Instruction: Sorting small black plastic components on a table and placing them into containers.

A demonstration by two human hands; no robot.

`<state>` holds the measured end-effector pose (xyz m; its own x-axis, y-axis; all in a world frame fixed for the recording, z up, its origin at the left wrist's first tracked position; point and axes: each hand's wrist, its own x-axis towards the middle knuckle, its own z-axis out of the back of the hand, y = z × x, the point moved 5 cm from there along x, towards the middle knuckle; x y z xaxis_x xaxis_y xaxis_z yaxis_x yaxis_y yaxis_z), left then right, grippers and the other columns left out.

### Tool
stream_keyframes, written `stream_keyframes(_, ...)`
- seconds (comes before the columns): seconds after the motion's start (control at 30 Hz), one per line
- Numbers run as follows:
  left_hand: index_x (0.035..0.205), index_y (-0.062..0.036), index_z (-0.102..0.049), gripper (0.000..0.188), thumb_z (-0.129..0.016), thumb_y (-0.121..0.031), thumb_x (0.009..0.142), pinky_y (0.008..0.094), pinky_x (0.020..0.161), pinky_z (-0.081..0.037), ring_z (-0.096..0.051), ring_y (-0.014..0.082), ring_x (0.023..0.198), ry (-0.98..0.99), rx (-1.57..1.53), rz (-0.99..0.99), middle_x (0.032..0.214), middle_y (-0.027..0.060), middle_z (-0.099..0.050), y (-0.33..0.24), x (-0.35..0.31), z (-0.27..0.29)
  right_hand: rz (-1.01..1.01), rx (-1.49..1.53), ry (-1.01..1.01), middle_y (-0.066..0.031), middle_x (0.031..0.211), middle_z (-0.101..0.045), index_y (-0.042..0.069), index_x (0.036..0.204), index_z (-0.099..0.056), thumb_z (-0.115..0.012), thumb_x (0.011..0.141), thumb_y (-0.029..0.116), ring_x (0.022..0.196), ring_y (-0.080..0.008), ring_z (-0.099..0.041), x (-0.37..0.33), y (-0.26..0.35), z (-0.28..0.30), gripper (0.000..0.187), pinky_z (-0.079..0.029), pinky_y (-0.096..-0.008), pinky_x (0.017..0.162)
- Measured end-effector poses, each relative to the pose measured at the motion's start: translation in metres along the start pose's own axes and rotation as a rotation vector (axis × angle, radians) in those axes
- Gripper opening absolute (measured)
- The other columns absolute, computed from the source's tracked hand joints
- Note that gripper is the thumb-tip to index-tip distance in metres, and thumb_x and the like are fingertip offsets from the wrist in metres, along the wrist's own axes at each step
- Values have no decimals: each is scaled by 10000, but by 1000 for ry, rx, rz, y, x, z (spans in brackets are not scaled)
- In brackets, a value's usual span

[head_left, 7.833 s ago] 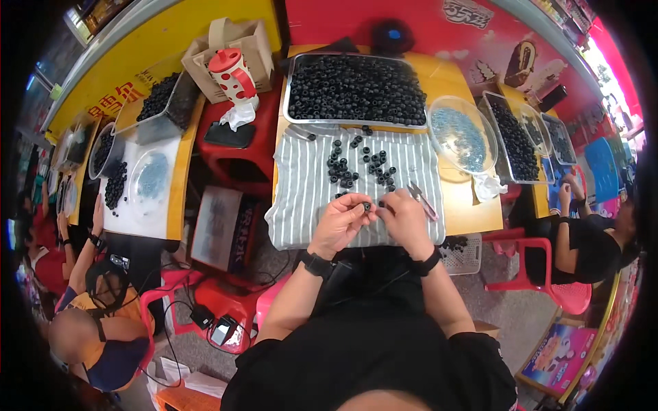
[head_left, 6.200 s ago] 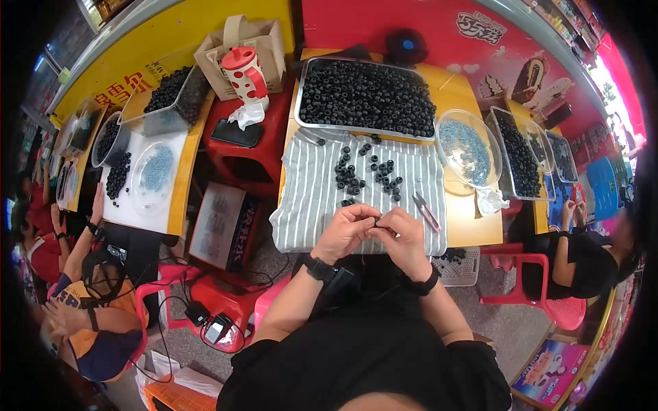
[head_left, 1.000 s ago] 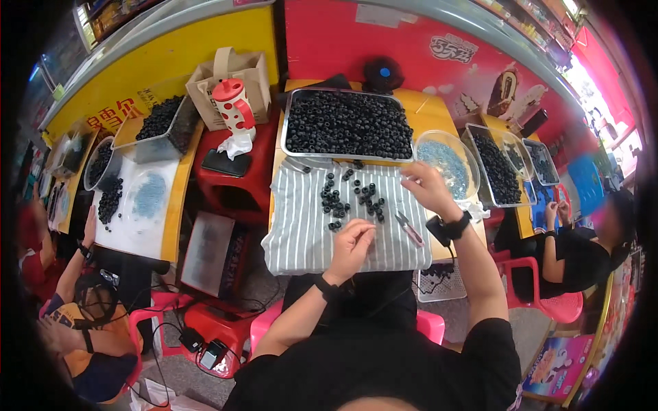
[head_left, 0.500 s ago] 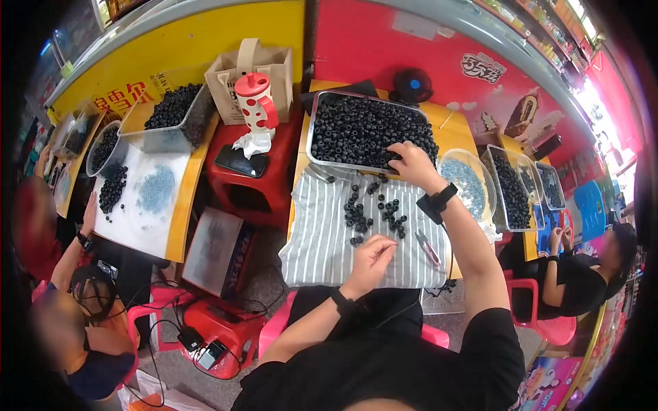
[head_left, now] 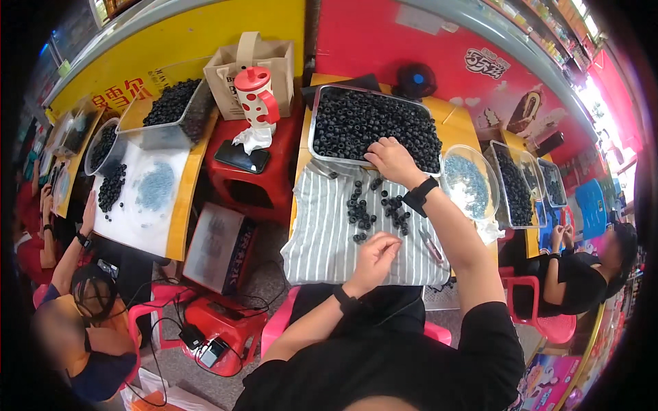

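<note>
A clear tray (head_left: pixel 377 127) heaped with small black ring-shaped parts stands at the far side of the table. Over its near rim, my right hand (head_left: pixel 394 163) bends its fingers down; what they hold, if anything, is hidden. Loose black ring-shaped parts (head_left: pixel 362 214) lie in a scattered group on a grey-and-white striped cloth (head_left: pixel 319 240). Just below that group, my left hand (head_left: pixel 373 262) rests low over the cloth, thumb and fingers drawn together. Whatever may sit between them is too small to make out. Beside it on the cloth lies a pair of small snips (head_left: pixel 431 245).
Right of the cloth is a round tub (head_left: pixel 469 181) of small pale blue pieces, then another bin (head_left: pixel 515 188) of black parts. A spotted tumbler (head_left: pixel 254 99) and a phone (head_left: pixel 240 156) stand on a red stool at left. Co-workers sit on both sides.
My right hand has shifted left along the tray's near rim and slightly toward me, its fingers still bent. My left hand has barely moved.
</note>
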<state>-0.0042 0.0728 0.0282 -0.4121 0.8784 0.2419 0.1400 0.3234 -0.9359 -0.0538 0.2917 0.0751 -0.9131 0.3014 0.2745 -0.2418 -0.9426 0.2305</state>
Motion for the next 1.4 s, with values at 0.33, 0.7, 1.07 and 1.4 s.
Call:
stream_keyframes(0.33,967,32,-656,114,-558,-10,926,219,641,-410,-513,82,731,2,26,-7,894,31,-578,1,1,-1,-149,26,47,-185,954,-655,37,888,-653,-552,904,486,970,-347,-608,0,6,2,460,-476,-445,811)
stream_keyframes(0.7,953,43,-656,121,-549,-5,923,225,696,-447,-566,101,780,-3,11,11,895,55,-605,3,1,0,-148,47,-22,-190,694,-642,37,731,-640,-602,873,473,716,-382,-631,6,1,5,460,-489,-470,671)
stream_keyframes(1.07,959,41,-663,136,-563,-52,955,239,734,-476,-596,112,824,-145,-115,67,967,54,-610,12,-1,6,-198,139,-191,-187,619,-590,27,652,-600,-720,802,369,629,-386,-597,-6,4,34,393,-464,-458,584)
stream_keyframes(1.4,939,45,-647,125,-560,-45,943,242,700,-457,-569,100,776,-159,-16,-33,912,41,-599,5,0,8,-95,260,6,-163,678,-621,34,721,-643,-711,806,323,683,-368,-611,-73,72,6,309,-479,-457,630)
